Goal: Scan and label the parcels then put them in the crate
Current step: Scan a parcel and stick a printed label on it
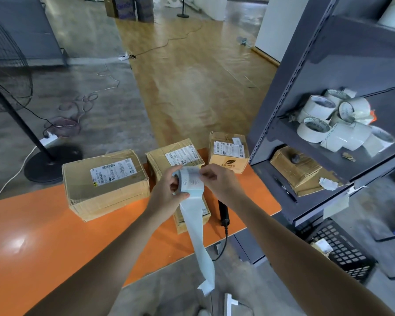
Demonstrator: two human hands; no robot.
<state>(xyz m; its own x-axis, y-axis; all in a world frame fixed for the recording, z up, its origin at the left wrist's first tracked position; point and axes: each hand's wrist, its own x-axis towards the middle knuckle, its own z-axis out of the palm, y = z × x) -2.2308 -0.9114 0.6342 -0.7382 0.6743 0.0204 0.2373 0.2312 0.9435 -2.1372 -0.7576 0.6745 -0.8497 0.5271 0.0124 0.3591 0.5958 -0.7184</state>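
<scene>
My left hand (169, 190) grips a roll of labels (189, 181) above the orange table (43, 236). My right hand (217, 179) pinches a label at the roll's top edge. A long strip of pale backing paper (201, 252) hangs from the roll past the table's front edge. Three cardboard parcels with shipping labels stand on the table: a large one (105, 183) at the left, a middle one (173, 156) behind my hands, and a small one (228, 153) at the right. A further parcel (192, 217) lies under my hands, mostly hidden. The black scanner (224, 213) lies beside it.
A grey metal shelf (306, 87) stands at the right, holding several tape rolls (328, 124) and a flat cardboard box (294, 167) with a pen. A black plastic crate (342, 252) sits on the floor below it. A standing fan (9, 87) and cables are at the left.
</scene>
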